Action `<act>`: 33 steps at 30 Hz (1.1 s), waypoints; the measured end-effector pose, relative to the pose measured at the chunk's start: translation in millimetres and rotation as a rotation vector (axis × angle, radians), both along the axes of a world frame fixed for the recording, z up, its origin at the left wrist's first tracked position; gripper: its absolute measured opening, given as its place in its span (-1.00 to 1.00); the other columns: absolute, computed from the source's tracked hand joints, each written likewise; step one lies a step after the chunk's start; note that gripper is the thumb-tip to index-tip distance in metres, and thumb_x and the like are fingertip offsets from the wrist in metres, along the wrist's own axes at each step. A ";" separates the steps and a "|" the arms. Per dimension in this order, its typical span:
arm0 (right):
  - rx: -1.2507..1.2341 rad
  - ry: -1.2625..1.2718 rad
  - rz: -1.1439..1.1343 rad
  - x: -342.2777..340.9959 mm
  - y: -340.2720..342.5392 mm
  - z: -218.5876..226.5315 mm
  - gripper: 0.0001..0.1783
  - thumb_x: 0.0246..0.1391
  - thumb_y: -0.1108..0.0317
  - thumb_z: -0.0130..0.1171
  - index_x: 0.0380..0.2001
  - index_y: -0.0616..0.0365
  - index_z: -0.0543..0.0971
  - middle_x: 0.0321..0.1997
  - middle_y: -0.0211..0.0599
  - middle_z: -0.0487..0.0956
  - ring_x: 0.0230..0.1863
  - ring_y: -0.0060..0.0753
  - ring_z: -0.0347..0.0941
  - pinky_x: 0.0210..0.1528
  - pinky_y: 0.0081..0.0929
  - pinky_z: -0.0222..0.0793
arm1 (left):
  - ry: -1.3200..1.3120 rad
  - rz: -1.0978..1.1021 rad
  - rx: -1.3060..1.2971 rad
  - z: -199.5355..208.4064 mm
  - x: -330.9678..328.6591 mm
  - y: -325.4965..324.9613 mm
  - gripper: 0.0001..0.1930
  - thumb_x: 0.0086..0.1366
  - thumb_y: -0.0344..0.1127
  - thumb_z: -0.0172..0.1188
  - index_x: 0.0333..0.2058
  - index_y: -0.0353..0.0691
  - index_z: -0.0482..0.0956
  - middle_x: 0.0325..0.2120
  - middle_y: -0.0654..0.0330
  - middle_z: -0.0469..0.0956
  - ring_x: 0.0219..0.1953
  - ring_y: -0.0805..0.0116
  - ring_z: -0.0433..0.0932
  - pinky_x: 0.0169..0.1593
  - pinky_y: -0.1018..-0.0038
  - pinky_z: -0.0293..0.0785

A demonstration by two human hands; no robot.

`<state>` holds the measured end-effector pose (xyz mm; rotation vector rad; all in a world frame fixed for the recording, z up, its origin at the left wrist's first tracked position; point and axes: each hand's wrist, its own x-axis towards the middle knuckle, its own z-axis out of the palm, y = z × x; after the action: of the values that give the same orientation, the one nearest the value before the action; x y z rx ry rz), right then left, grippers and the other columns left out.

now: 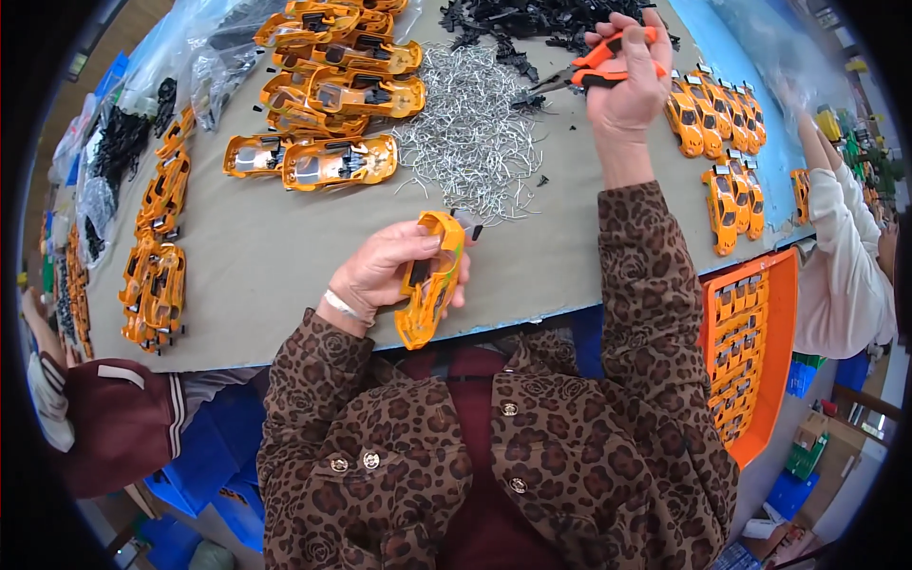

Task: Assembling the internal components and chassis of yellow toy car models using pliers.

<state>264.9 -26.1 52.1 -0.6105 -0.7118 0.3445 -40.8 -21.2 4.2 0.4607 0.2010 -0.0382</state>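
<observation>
My left hand point(372, 266) is closed around an orange toy car body shell point(418, 323), held tilted above the near edge of the table with its hollow inside partly showing. A small dark part sticks out at its upper end. In my right hand point(629, 109), raised over the far part of the table, is a pair of pliers point(600, 53) with orange and black handles. Their dark jaws point left, toward a heap of short bent metal wires point(475, 128). Small black plastic parts point(556, 21) lie piled at the far edge, close to the right hand.
Stacked orange car shells point(342, 163) lie left of the wires, and more point(152, 285) line the left. Car bodies point(727, 204) stand in rows at right. An orange crate point(781, 332) holds several cars. Co-workers' sleeves point(845, 275) show at right and another person point(119, 418) at left.
</observation>
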 end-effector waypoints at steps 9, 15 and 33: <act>-0.358 0.010 0.027 4.4 -54.5 39.4 -0.55 0.13 0.40 0.07 0.06 0.32 0.29 -0.32 -0.30 0.49 -0.34 -0.51 0.42 -0.37 -0.61 0.38 | 0.086 0.073 -0.001 7.1 6.7 -3.1 -0.59 0.28 -0.24 0.03 0.03 -0.36 0.28 -0.21 -0.18 0.46 -0.23 -0.04 0.56 -0.22 0.00 0.55; -0.341 -0.108 -0.116 19.9 -75.6 28.9 -0.56 0.14 0.36 0.07 0.06 0.29 0.29 -0.28 -0.29 0.48 -0.31 -0.48 0.43 -0.32 -0.57 0.41 | 0.095 0.092 0.006 6.0 6.2 -4.8 -0.61 0.27 -0.26 0.05 0.01 -0.32 0.30 -0.17 -0.20 0.43 -0.19 -0.10 0.52 -0.23 -0.06 0.54; -0.243 -0.154 0.409 10.9 -64.3 32.8 -0.51 0.14 0.28 0.09 0.09 0.26 0.29 -0.19 -0.24 0.46 -0.22 -0.41 0.43 -0.23 -0.48 0.42 | 0.046 0.097 0.059 7.3 8.8 -5.9 -0.50 0.24 -0.17 0.10 0.05 -0.38 0.28 -0.15 -0.14 0.42 -0.13 -0.08 0.50 -0.14 -0.08 0.49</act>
<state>275.9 -90.5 84.9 -0.7256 -0.9523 0.7769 -32.0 -27.1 11.5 0.5083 0.2704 0.0525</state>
